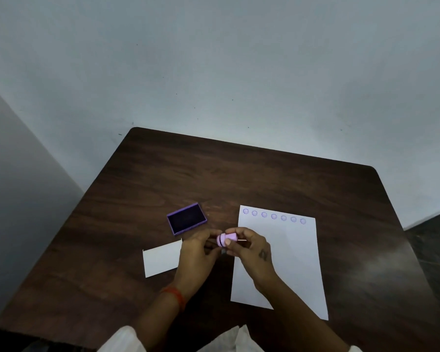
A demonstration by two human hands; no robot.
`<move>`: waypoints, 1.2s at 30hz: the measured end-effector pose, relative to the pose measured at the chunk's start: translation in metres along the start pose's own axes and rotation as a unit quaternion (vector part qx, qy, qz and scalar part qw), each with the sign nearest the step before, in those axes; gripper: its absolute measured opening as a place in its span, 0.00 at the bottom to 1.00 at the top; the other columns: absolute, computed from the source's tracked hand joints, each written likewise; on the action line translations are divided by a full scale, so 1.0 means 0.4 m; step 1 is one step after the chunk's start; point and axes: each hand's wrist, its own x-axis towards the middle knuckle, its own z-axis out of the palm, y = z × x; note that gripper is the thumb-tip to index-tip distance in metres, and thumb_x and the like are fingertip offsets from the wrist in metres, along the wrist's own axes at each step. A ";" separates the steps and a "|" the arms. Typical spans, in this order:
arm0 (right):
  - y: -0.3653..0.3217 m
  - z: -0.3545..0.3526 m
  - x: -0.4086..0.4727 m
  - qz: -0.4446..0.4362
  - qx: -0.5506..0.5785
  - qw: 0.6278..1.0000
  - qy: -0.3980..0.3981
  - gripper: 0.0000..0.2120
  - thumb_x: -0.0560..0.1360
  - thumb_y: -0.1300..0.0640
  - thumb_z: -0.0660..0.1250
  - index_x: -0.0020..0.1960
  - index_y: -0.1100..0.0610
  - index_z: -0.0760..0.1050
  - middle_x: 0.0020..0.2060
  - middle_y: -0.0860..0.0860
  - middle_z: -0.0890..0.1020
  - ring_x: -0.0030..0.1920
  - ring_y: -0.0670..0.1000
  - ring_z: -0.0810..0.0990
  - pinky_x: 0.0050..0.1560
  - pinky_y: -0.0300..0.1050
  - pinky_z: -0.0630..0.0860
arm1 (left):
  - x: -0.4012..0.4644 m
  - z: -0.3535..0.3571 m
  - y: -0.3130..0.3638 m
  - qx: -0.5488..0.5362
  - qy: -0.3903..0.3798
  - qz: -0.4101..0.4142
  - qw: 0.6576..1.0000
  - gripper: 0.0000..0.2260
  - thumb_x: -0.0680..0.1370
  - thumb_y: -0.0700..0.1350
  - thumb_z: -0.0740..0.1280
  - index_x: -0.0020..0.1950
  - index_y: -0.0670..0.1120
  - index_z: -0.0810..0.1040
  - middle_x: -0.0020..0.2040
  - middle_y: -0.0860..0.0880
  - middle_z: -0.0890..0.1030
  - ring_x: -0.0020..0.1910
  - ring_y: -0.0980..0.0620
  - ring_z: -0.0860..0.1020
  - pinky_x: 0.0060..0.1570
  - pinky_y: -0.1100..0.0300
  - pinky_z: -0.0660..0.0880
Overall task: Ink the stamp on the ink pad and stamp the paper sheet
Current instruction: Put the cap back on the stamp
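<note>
- Centrally, above the near half of the dark brown wooden desk, both hands meet around a small pink cylindrical plastic stamp
- The stamp lies on its side in the air, its dark-ringed end turned toward the left hand and its rounded body toward the right hand
- The right hand's thumb and fingertips are closed around the stamp's body, gripping it
- The left hand's fingers curl in against the stamp's ringed end; they touch it, but whether they truly pinch it I cannot tell
- A thin pale sliver juts out from the stamp on the right-hand side; what it is cannot be made out
- An orange band circles the left wrist, and a small dark mark shows on the back of the right hand
- The open purple rectangular ink pad, with its dark inked surface facing up, lies flat on the desk just beyond the hands, toward the left edge
- A small white rectangular card lies flat nearer the front edge, partly hidden under the left hand
- The large white paper sheet lies flat on the right half of the desk, under the right wrist and forearm
- A row of seven round purple stamp prints runs along the sheet's far edge; the rest of the sheet is blank
- Pale sleeves show at the bottom of the view
</note>
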 end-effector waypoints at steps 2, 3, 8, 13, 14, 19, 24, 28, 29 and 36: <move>-0.006 0.001 -0.002 -0.011 -0.011 1.000 -0.004 0.06 0.71 0.56 0.71 0.47 0.51 0.79 0.42 0.48 0.82 0.43 0.46 0.82 0.47 0.36 0.80 | -0.002 -0.006 0.003 -0.008 0.010 0.005 1.000 0.11 0.71 0.39 0.71 0.53 0.48 0.80 0.49 0.49 0.84 0.47 0.57 0.79 0.49 0.72 0.71; -0.008 0.002 -0.003 -0.015 -0.018 1.000 -0.002 0.06 0.71 0.56 0.71 0.47 0.51 0.79 0.42 0.47 0.82 0.43 0.44 0.81 0.45 0.32 0.78 | -0.003 -0.008 0.004 -0.010 0.012 0.005 1.000 0.11 0.71 0.39 0.71 0.53 0.47 0.80 0.49 0.49 0.84 0.47 0.57 0.80 0.50 0.71 0.72; -0.012 0.002 0.000 -0.024 -0.048 0.999 -0.006 0.08 0.70 0.55 0.72 0.48 0.53 0.80 0.41 0.45 0.81 0.41 0.42 0.80 0.37 0.22 0.73 | -0.006 -0.017 -0.002 -0.003 0.015 0.001 1.000 0.10 0.70 0.41 0.72 0.51 0.49 0.81 0.48 0.51 0.84 0.43 0.65 0.77 0.44 0.79 0.70; -0.015 0.002 0.004 0.003 -0.032 0.999 -0.005 0.05 0.69 0.52 0.73 0.42 0.53 0.81 0.36 0.47 0.83 0.32 0.41 0.82 0.32 0.23 0.74 | -0.007 -0.021 0.003 0.018 0.016 0.022 0.999 0.08 0.70 0.42 0.72 0.49 0.49 0.82 0.46 0.50 0.85 0.39 0.69 0.75 0.42 0.84 0.67; -0.014 0.001 0.006 0.011 -0.022 1.000 -0.011 0.06 0.69 0.52 0.73 0.42 0.54 0.81 0.36 0.49 0.83 0.32 0.41 0.83 0.32 0.24 0.74 | -0.007 -0.022 0.003 0.021 0.019 0.025 0.999 0.08 0.70 0.42 0.72 0.49 0.48 0.82 0.46 0.50 0.85 0.38 0.69 0.74 0.42 0.84 0.67; -0.010 -0.005 0.004 0.019 -0.011 0.999 -0.049 0.10 0.69 0.53 0.73 0.49 0.53 0.79 0.42 0.48 0.83 0.42 0.46 0.83 0.39 0.30 0.78 | -0.005 -0.031 0.006 0.017 0.005 0.024 1.000 0.09 0.70 0.43 0.73 0.49 0.50 0.82 0.46 0.51 0.85 0.40 0.67 0.76 0.43 0.77 0.70; 0.001 0.004 0.008 0.066 0.000 0.997 -0.050 0.12 0.69 0.53 0.73 0.49 0.59 0.81 0.45 0.55 0.85 0.40 0.48 0.84 0.41 0.35 0.81 | -0.011 -0.034 0.002 0.015 0.000 0.022 1.000 0.08 0.71 0.45 0.72 0.49 0.50 0.82 0.46 0.52 0.84 0.42 0.62 0.78 0.45 0.75 0.71; 0.002 0.008 0.012 0.055 -0.002 0.996 -0.064 0.13 0.69 0.54 0.73 0.52 0.55 0.78 0.45 0.51 0.83 0.43 0.48 0.83 0.43 0.35 0.81 | -0.008 -0.033 -0.006 0.011 0.000 0.016 1.000 0.08 0.71 0.44 0.72 0.50 0.50 0.82 0.46 0.52 0.84 0.43 0.62 0.79 0.45 0.74 0.73; 0.004 0.011 0.013 0.052 -0.017 0.997 -0.061 0.12 0.69 0.54 0.73 0.51 0.55 0.79 0.44 0.51 0.83 0.43 0.49 0.83 0.44 0.36 0.81 | -0.007 -0.031 -0.008 0.011 -0.003 0.012 1.000 0.09 0.71 0.43 0.72 0.50 0.49 0.81 0.47 0.51 0.84 0.44 0.60 0.79 0.48 0.71 0.74; 0.024 0.040 0.036 0.092 -0.027 0.994 -0.051 0.10 0.70 0.53 0.72 0.48 0.57 0.80 0.42 0.52 0.84 0.40 0.50 0.84 0.46 0.41 0.83 | -0.001 -0.020 -0.034 0.026 -0.012 -0.002 1.000 0.11 0.71 0.42 0.71 0.53 0.49 0.80 0.51 0.50 0.84 0.48 0.57 0.79 0.52 0.65 0.76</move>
